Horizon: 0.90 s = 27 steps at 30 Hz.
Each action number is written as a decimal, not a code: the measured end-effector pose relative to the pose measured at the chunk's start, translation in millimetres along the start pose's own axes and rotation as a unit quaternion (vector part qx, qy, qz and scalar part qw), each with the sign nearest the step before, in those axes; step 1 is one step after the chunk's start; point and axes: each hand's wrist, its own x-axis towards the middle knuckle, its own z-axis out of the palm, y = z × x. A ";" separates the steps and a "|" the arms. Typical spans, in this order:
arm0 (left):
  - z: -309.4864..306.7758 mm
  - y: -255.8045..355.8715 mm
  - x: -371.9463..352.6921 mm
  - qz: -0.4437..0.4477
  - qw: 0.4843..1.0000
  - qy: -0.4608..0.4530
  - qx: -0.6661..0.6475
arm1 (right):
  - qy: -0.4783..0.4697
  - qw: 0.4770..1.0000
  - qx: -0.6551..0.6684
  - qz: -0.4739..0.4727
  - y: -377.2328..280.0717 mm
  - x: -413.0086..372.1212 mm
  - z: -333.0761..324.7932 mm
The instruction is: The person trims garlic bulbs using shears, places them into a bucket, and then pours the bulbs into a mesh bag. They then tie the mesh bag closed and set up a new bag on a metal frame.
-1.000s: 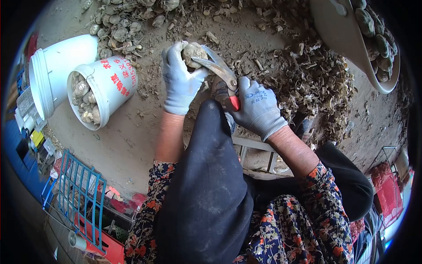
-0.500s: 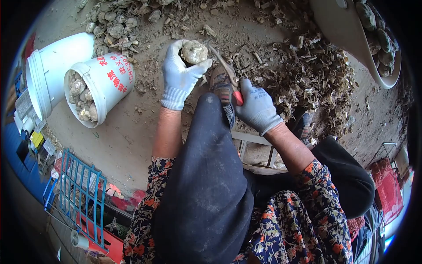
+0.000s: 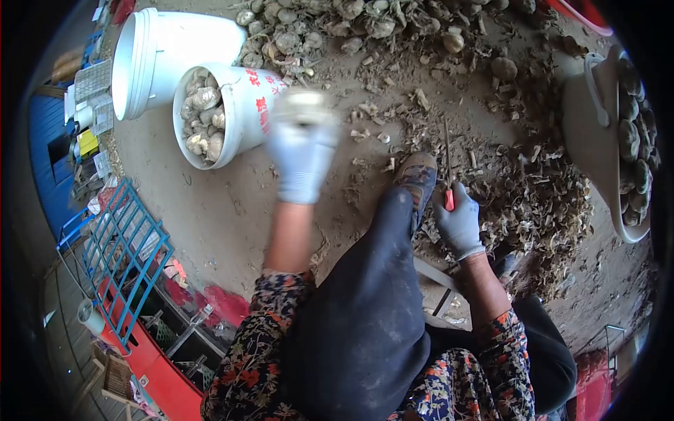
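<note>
In my gloved left hand [image 3: 303,158], smeared by motion, is a pale garlic bulb [image 3: 306,105], held at the fingertips beside the mouth side of a white bucket [image 3: 242,112] with red lettering. The bucket lies tilted, with several garlic bulbs [image 3: 203,116] inside. My gloved right hand [image 3: 460,223] is closed around the red handle of a knife [image 3: 448,165]. Its thin blade points away from me, past my shoe [image 3: 418,175], and looks narrow from this side.
A second white bucket [image 3: 175,59] lies behind the first. Uncleaned garlic bulbs [image 3: 295,35] are heaped at the back. Dry trimmings [image 3: 540,203] cover the ground on the right, beside a pale tub [image 3: 590,119] of roundish produce. A blue metal rack [image 3: 126,252] stands at left.
My left hand has swung left with the garlic bulb, from near the blade to the lettered bucket. My right hand has drawn away with the knife. The camera view has shifted left.
</note>
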 end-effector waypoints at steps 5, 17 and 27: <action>-127.9 -61.8 79.2 -0.046 0.796 0.197 0.571 | -0.031 0.996 -0.027 0.079 26.3 -6.0 -10.7; 190.9 -69.0 130.5 -0.255 0.941 -0.056 -0.217 | -0.069 0.992 -0.039 0.099 8.9 10.1 -11.9; 100.3 -65.5 37.2 -0.067 0.937 -0.279 -0.198 | 0.011 0.996 -0.087 0.032 -10.0 14.6 -12.7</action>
